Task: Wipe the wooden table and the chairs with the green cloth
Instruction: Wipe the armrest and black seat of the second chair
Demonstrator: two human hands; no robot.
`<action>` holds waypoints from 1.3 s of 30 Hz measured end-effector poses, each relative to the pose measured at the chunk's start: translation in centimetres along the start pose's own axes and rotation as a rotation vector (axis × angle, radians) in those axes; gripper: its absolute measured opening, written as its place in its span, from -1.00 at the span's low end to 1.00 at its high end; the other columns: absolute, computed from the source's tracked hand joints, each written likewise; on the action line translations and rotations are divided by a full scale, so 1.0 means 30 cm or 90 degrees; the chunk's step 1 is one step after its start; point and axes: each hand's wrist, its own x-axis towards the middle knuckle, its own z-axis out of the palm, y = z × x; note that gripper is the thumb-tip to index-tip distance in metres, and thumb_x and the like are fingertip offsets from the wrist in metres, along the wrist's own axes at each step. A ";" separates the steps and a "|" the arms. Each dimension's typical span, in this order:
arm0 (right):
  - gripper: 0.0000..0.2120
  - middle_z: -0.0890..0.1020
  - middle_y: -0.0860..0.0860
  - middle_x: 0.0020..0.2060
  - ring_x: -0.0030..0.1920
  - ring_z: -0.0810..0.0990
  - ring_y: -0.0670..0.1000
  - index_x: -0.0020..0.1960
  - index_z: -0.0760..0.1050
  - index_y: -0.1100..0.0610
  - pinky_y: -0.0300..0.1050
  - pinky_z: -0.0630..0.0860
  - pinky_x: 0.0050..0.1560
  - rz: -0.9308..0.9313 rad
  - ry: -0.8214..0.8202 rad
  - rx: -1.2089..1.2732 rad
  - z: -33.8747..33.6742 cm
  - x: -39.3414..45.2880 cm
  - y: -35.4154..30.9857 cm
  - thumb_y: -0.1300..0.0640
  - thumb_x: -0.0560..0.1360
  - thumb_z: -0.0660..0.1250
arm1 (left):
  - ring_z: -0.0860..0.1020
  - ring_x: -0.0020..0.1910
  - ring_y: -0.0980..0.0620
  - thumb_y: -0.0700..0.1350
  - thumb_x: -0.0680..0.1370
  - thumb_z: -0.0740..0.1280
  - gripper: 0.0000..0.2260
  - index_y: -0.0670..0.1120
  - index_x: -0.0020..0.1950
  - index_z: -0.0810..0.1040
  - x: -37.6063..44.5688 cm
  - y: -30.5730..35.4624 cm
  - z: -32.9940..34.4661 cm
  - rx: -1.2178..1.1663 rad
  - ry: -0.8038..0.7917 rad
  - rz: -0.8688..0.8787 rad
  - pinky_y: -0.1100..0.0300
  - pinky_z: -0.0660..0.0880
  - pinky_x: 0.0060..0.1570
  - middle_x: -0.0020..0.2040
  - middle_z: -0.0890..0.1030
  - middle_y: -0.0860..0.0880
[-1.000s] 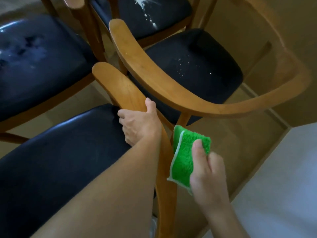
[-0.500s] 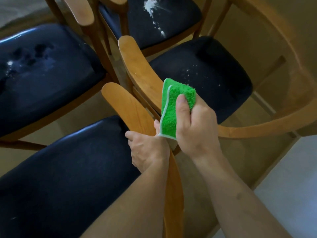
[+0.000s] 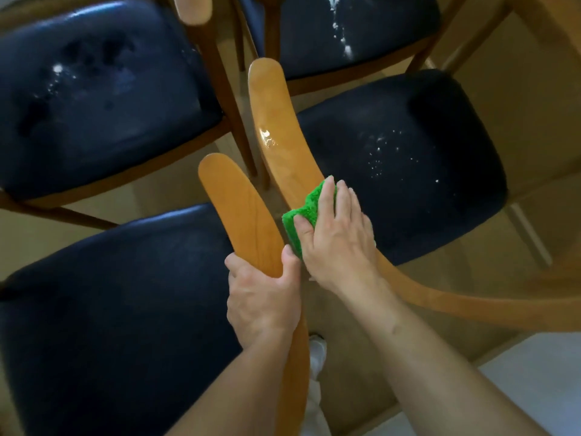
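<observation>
In the middle of the frame, the right hand (image 3: pixel 338 237) pressed the green cloth (image 3: pixel 306 209) flat on a chair's wooden arm (image 3: pixel 283 133), fingers straight. Lower down, the left hand (image 3: pixel 262 302) gripped the nearer chair's arm (image 3: pixel 235 209).

Right hand (image 3: pixel 336 237) pressing green cloth (image 3: pixel 306 212) on armrest (image 3: pixel 283 136)

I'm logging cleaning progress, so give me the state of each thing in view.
Green fluffy cloth: pressed on the right chair's curved wooden armrest, which is glossy.
Right hand: flat on the cloth.
Left hand: gripping the near chair's wooden armrest.
Right chair's dark seat: white specks.
Far-left dark seat: white specks.
Back dark seat: white streak.
</observation>
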 end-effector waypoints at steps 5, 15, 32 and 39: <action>-0.21 0.32 0.13 0.35 0.18 0.48 0.11 0.57 -0.21 0.16 -0.02 0.45 -0.08 -0.052 -0.010 0.005 -0.029 0.158 -0.028 -0.33 0.58 -0.07 | 0.43 -0.31 0.13 0.38 0.42 0.17 -0.50 0.00 0.07 0.22 -0.002 0.007 -0.004 0.009 0.019 -0.001 0.06 0.50 -0.27 -0.21 0.41 0.08; -0.25 0.45 0.09 0.24 -0.04 0.53 0.04 0.52 -0.03 0.10 -0.13 0.35 -0.31 0.021 0.005 0.129 -0.044 0.282 -0.084 -0.37 0.55 0.02 | 0.48 -0.27 0.07 0.40 0.41 0.15 -0.42 -0.04 0.16 0.27 -0.004 0.001 -0.003 0.019 0.007 0.003 0.06 0.53 -0.26 -0.17 0.44 0.05; -0.31 0.25 0.03 0.50 0.35 0.39 -0.05 0.59 -0.10 0.06 -0.21 0.46 0.15 -0.062 -0.085 0.286 -0.053 0.262 0.020 -0.26 0.61 -0.01 | 0.31 0.39 -0.14 0.32 0.53 0.13 -0.26 0.01 0.56 -0.07 0.242 0.251 -0.008 -0.002 0.151 0.045 -0.12 0.33 0.29 0.47 0.22 -0.15; -0.40 0.64 0.10 -0.04 -0.11 0.65 -0.09 0.31 0.39 0.27 -0.34 0.53 -0.28 -0.018 -0.014 0.562 -0.130 0.520 -0.100 -0.21 0.65 -0.07 | 0.42 0.26 -0.18 0.25 0.55 0.16 -0.35 0.04 0.53 -0.01 0.295 0.273 0.020 0.074 0.197 -0.007 -0.10 0.41 0.14 0.38 0.30 -0.18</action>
